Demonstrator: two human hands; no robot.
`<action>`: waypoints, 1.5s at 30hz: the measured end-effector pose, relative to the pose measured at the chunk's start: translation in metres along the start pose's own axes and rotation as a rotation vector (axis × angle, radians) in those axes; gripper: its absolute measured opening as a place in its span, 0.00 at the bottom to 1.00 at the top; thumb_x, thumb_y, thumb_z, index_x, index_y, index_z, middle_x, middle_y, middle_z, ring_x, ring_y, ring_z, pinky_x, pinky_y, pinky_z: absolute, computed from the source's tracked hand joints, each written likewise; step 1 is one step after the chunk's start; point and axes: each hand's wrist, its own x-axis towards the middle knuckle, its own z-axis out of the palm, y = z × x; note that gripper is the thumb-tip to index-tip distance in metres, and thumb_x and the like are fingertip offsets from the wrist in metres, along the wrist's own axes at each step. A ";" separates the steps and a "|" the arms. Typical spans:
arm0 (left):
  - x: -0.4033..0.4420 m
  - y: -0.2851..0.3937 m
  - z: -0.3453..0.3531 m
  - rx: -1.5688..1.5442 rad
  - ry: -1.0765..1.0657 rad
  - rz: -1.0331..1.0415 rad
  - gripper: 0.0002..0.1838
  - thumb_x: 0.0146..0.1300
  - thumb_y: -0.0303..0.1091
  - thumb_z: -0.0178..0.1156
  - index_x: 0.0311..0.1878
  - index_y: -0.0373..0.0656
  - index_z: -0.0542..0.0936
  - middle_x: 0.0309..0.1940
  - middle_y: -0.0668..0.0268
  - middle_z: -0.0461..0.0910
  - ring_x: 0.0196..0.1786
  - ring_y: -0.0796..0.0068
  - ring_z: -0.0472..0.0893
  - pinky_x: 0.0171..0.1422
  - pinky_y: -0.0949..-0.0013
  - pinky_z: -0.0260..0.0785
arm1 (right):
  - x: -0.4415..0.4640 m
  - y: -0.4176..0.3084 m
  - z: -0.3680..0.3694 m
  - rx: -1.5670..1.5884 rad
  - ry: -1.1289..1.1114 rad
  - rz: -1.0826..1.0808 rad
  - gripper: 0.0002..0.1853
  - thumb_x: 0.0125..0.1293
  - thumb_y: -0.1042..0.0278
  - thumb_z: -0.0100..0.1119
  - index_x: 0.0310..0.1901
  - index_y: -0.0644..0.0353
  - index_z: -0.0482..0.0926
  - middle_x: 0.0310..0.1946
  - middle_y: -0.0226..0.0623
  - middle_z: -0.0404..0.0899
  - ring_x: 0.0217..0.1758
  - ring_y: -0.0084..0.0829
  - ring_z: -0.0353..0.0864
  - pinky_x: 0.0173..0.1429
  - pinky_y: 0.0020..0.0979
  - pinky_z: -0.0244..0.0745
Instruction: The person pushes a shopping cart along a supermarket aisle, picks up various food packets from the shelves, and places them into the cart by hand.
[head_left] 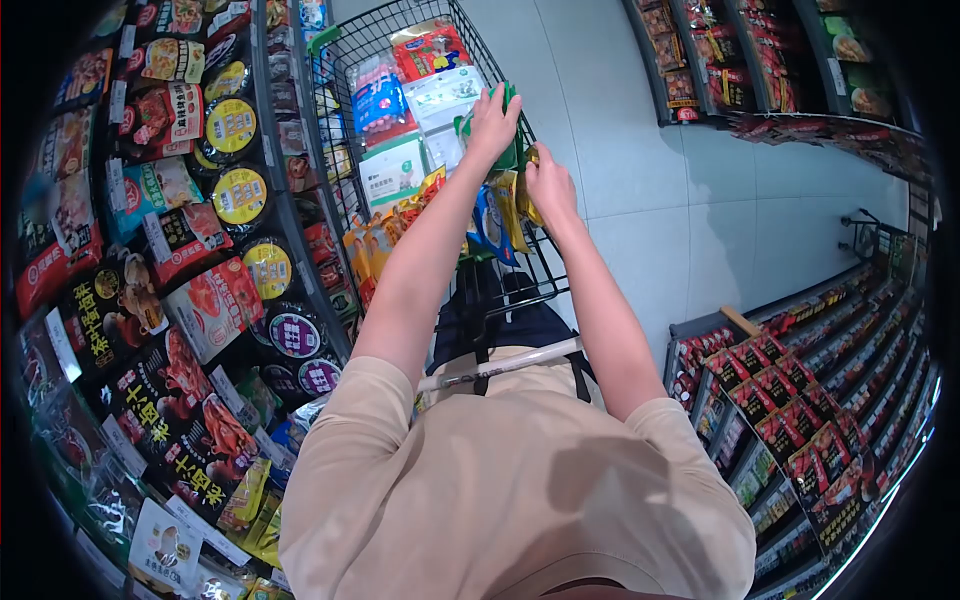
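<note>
Both my arms reach into a black wire shopping cart full of packaged goods. My left hand is closed on a green package at the cart's right side; its fingers partly cover the package. Close by, at the right rim, my right hand pinches a yellow packet. Beside that packet is a blue packet. White packs, a blue-and-pink bag and a red bag lie further in. Orange snack packets fill the near left part.
A shelf of bagged foods and round yellow-lidded tubs runs close along the left. To the right is a grey tiled floor. Shelving with red packets stands at the lower right, and another rack at the upper right.
</note>
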 end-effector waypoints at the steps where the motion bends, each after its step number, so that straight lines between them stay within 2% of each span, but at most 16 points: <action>1: -0.004 0.003 -0.003 -0.001 0.007 0.002 0.37 0.74 0.60 0.49 0.77 0.46 0.63 0.76 0.36 0.54 0.80 0.39 0.54 0.81 0.52 0.49 | -0.006 -0.001 -0.005 0.032 0.000 0.005 0.22 0.71 0.66 0.51 0.65 0.60 0.72 0.42 0.58 0.84 0.47 0.59 0.84 0.52 0.55 0.78; 3: -0.019 0.011 -0.011 -0.069 0.049 0.166 0.35 0.73 0.56 0.53 0.75 0.46 0.65 0.76 0.39 0.57 0.77 0.35 0.57 0.79 0.48 0.54 | -0.019 0.008 -0.007 0.097 0.066 -0.047 0.21 0.71 0.66 0.51 0.64 0.60 0.73 0.45 0.58 0.84 0.48 0.59 0.83 0.53 0.53 0.78; 8: -0.095 0.033 -0.077 -0.108 0.119 0.347 0.31 0.74 0.47 0.55 0.75 0.46 0.65 0.77 0.44 0.57 0.79 0.46 0.59 0.79 0.55 0.54 | -0.059 0.039 -0.013 0.219 0.184 -0.170 0.19 0.71 0.70 0.50 0.62 0.62 0.76 0.51 0.56 0.82 0.52 0.57 0.82 0.56 0.50 0.77; 11: -0.165 0.026 -0.129 -0.066 0.223 0.270 0.29 0.75 0.43 0.54 0.75 0.42 0.65 0.77 0.48 0.59 0.79 0.52 0.59 0.79 0.58 0.55 | -0.084 0.069 -0.005 0.173 0.217 -0.260 0.19 0.69 0.72 0.52 0.59 0.65 0.77 0.50 0.56 0.82 0.53 0.56 0.82 0.57 0.49 0.77; 15: -0.262 -0.023 -0.187 0.020 0.430 0.122 0.27 0.76 0.38 0.53 0.73 0.35 0.66 0.75 0.47 0.63 0.78 0.52 0.61 0.79 0.58 0.54 | -0.117 0.095 0.001 -0.072 0.063 -0.278 0.21 0.63 0.73 0.57 0.58 0.65 0.76 0.60 0.57 0.76 0.54 0.55 0.82 0.60 0.49 0.76; 17: -0.311 -0.050 -0.208 0.119 0.518 -0.017 0.27 0.76 0.38 0.53 0.73 0.37 0.66 0.74 0.45 0.63 0.77 0.49 0.61 0.79 0.57 0.54 | -0.126 0.102 0.001 -0.270 0.097 -0.467 0.21 0.61 0.72 0.59 0.58 0.63 0.76 0.61 0.59 0.74 0.55 0.53 0.82 0.58 0.49 0.78; 20: -0.381 -0.121 -0.212 0.346 0.519 -0.298 0.30 0.75 0.46 0.53 0.74 0.41 0.66 0.73 0.40 0.62 0.76 0.38 0.60 0.80 0.50 0.50 | -0.126 0.106 0.005 -0.278 0.091 -0.475 0.21 0.60 0.70 0.60 0.57 0.62 0.77 0.60 0.60 0.74 0.57 0.51 0.82 0.54 0.47 0.81; 21: -0.400 -0.157 -0.205 0.494 0.490 -0.324 0.29 0.75 0.49 0.51 0.72 0.43 0.69 0.70 0.42 0.68 0.72 0.41 0.66 0.76 0.50 0.58 | -0.123 0.105 0.004 -0.279 0.080 -0.452 0.21 0.60 0.70 0.60 0.57 0.62 0.77 0.61 0.60 0.74 0.57 0.51 0.81 0.54 0.47 0.82; 22: -0.414 -0.131 -0.204 0.471 0.424 -0.503 0.27 0.74 0.49 0.51 0.70 0.45 0.72 0.66 0.45 0.72 0.69 0.44 0.71 0.72 0.50 0.62 | -0.121 0.105 0.006 -0.303 0.089 -0.462 0.19 0.61 0.69 0.61 0.54 0.63 0.77 0.61 0.60 0.73 0.57 0.50 0.81 0.54 0.46 0.82; 23: -0.422 -0.104 -0.198 0.440 0.355 -0.681 0.26 0.74 0.50 0.51 0.68 0.46 0.74 0.63 0.49 0.77 0.66 0.48 0.75 0.68 0.51 0.67 | -0.119 0.105 0.007 -0.300 0.096 -0.477 0.19 0.61 0.69 0.61 0.54 0.63 0.77 0.61 0.60 0.73 0.57 0.50 0.81 0.54 0.46 0.82; 26: -0.423 -0.108 -0.183 0.569 0.467 -0.532 0.22 0.73 0.48 0.52 0.63 0.50 0.79 0.55 0.58 0.83 0.56 0.53 0.82 0.57 0.51 0.74 | -0.121 0.105 0.007 -0.404 0.066 -0.488 0.17 0.62 0.68 0.61 0.52 0.63 0.77 0.62 0.59 0.73 0.58 0.49 0.81 0.54 0.45 0.82; 30: -0.419 -0.114 -0.179 0.632 0.562 -0.532 0.18 0.70 0.43 0.54 0.59 0.54 0.80 0.45 0.60 0.86 0.45 0.51 0.85 0.47 0.49 0.76 | -0.118 0.105 0.010 -0.412 0.093 -0.495 0.14 0.63 0.66 0.60 0.49 0.62 0.79 0.63 0.58 0.73 0.57 0.49 0.81 0.54 0.46 0.82; 35: -0.415 -0.122 -0.186 0.641 0.575 -0.622 0.17 0.70 0.39 0.53 0.59 0.55 0.81 0.42 0.55 0.87 0.44 0.49 0.85 0.47 0.47 0.76 | -0.120 0.100 0.010 -0.410 0.098 -0.476 0.13 0.63 0.66 0.59 0.46 0.62 0.81 0.63 0.58 0.73 0.54 0.50 0.82 0.52 0.47 0.83; 37: -0.413 -0.124 -0.192 0.592 0.462 -0.692 0.17 0.70 0.40 0.53 0.59 0.54 0.80 0.43 0.55 0.87 0.46 0.48 0.85 0.49 0.47 0.77 | -0.119 0.099 0.011 -0.412 0.103 -0.485 0.12 0.63 0.66 0.59 0.45 0.62 0.81 0.63 0.58 0.74 0.54 0.50 0.83 0.51 0.48 0.83; 43: -0.404 -0.173 -0.212 0.356 0.357 -0.715 0.18 0.70 0.43 0.55 0.60 0.55 0.80 0.52 0.51 0.84 0.58 0.47 0.81 0.61 0.50 0.73 | -0.117 0.096 0.015 -0.440 0.085 -0.470 0.13 0.65 0.65 0.58 0.48 0.61 0.81 0.61 0.52 0.74 0.54 0.49 0.83 0.50 0.49 0.83; 45: -0.398 -0.195 -0.209 0.305 0.337 -0.705 0.18 0.70 0.44 0.56 0.60 0.54 0.81 0.53 0.51 0.83 0.59 0.47 0.80 0.63 0.51 0.73 | -0.116 0.093 0.014 -0.411 0.071 -0.484 0.12 0.64 0.65 0.59 0.45 0.63 0.81 0.63 0.59 0.74 0.54 0.51 0.83 0.51 0.48 0.83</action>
